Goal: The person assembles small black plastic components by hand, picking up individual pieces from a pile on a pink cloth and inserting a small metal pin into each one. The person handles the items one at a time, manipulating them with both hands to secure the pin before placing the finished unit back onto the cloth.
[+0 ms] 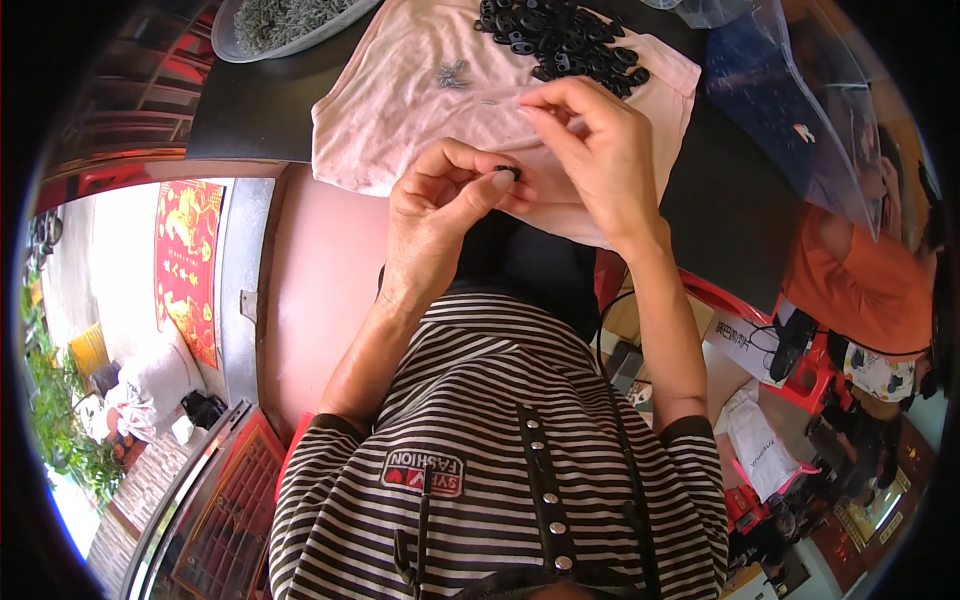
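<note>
My left hand (447, 195) pinches a small black plastic piece (508, 172) between thumb and fingertips, just above the near part of a pink cloth (400, 120). To the right and a little farther off, my right hand (598, 140) has thumb and forefinger brought together; what they hold, if anything, is too small to make out. A thin grey sliver (490, 102) shows just left of those fingertips. Beyond the hands, a heap of black plastic pieces (560, 42) lies on the cloth, with a small cluster of grey metal bits (454, 74) to its left.
A clear tub (226, 45) full of grey bits stands at the far left of the black table (245, 120). Clear plastic sheeting (810, 90) covers the far right. A person in an orange top (860, 285) sits to the right, near a red stool (808, 380).
</note>
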Demonstrator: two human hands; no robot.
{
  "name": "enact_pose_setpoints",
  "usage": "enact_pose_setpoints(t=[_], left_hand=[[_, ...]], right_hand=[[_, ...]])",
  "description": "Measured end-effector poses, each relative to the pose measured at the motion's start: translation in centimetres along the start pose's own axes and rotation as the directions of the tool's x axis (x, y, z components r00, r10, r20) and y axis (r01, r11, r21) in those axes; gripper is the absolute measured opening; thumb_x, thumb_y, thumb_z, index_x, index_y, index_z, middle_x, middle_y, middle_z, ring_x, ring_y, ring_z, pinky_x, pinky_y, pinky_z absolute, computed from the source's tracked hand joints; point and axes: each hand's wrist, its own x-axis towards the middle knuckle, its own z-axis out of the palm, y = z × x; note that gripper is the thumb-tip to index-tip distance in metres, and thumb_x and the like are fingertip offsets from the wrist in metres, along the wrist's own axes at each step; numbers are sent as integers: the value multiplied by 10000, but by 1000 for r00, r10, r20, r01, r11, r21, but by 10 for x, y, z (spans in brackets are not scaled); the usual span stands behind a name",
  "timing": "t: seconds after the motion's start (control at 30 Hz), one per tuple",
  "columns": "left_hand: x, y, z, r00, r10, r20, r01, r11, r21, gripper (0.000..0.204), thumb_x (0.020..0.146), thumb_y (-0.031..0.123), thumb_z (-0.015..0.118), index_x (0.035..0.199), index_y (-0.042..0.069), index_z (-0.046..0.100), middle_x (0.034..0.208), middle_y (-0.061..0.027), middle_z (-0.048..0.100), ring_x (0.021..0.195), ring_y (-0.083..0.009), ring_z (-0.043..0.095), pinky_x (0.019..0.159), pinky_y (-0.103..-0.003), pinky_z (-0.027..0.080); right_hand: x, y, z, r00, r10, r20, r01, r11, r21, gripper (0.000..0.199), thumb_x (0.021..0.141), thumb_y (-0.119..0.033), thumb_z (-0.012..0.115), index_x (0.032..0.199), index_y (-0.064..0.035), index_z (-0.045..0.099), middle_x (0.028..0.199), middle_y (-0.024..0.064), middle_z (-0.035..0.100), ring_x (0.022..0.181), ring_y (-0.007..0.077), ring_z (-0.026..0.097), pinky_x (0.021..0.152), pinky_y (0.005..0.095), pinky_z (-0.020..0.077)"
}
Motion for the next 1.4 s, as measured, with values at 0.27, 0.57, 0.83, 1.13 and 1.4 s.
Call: enact_pose_setpoints(t=[0.27, 0.57, 0.83, 1.13, 1.4], left_hand=[[0, -5, -9, 1000, -23, -13, 24, 995, 98, 144, 857, 25, 641, 986, -30, 607, 922, -91, 663, 817, -141, 633, 772, -271, 512], [5, -2, -12, 1000, 17, 23, -19, 996, 88, 139, 874, 37, 622, 995, -31, 610, 907, -81, 655, 797, -135, 627, 742, -262, 504], [6, 6, -11, 1000, -26, 3, 25, 992, 126, 142, 886, 55, 619, 996, -34, 608, 883, -93, 658, 773, -144, 637, 707, -257, 517], [4, 9, -9, 998, -55, -7, 55, 993, 100, 137, 891, 78, 621, 972, -32, 624, 872, -93, 663, 763, -134, 633, 697, -246, 515], [7, 10, -7, 995, -104, 6, 104, 995, -9, 206, 918, 102, 581, 1046, -54, 625, 907, -103, 665, 778, -137, 629, 725, -238, 505]], right_hand=[[19, 13, 23, 982, -138, 129, 173, 930, -323, 73, 787, -82, 613, 823, -19, 607, 856, 128, 609, 818, 314, 603, 670, 391, 492], [23, 5, 20, 964, -153, 218, 241, 850, -468, 66, 820, -75, 589, 834, -11, 587, 824, 129, 593, 761, 316, 599, 645, 394, 466], [22, 6, 13, 968, -165, 189, 227, 897, -380, 72, 827, -69, 583, 844, 1, 576, 837, 132, 593, 762, 326, 593, 665, 405, 461], [29, 7, 15, 954, -104, 283, 242, 824, -513, 76, 832, -75, 577, 867, -9, 594, 833, 126, 598, 756, 340, 585, 656, 407, 458], [6, -6, -7, 979, 175, 109, -192, 965, 177, 68, 837, -56, 618, 862, 3, 640, 822, 91, 662, 705, 166, 625, 593, 274, 506]])
